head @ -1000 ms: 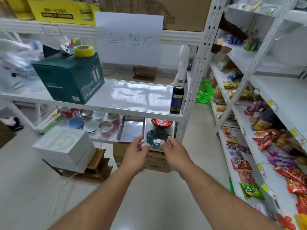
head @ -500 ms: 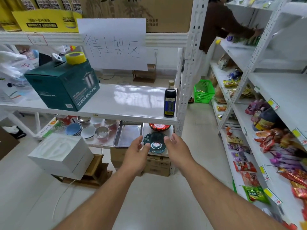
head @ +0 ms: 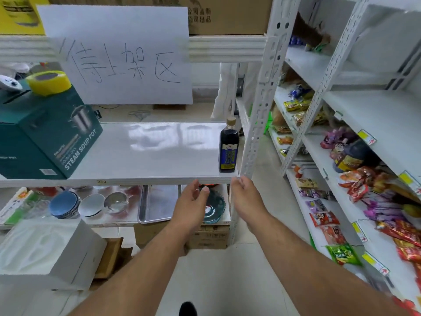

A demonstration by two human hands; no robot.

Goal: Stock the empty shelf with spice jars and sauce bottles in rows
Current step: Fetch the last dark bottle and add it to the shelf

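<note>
A dark sauce bottle [head: 229, 147] with a tan cap and blue label stands upright at the front right corner of the glossy white shelf [head: 145, 153]. My left hand [head: 190, 204] and my right hand [head: 247, 198] hang just below the shelf's front edge, side by side, fingers relaxed and holding nothing. The right hand's fingertips are close to the shelf post under the bottle. No spice jars are in view.
A green steam soup pot box [head: 45, 133] with a yellow tape roll [head: 49, 82] fills the shelf's left end. Below are bowls [head: 91, 205], a metal tray [head: 159, 204] and a teal plate [head: 214, 206]. A snack-filled rack [head: 341, 179] stands right. A white box [head: 45, 252] sits on the floor left.
The view has moved closer to the shelf. Both hands have risen toward the shelf's front edge and stay empty.
</note>
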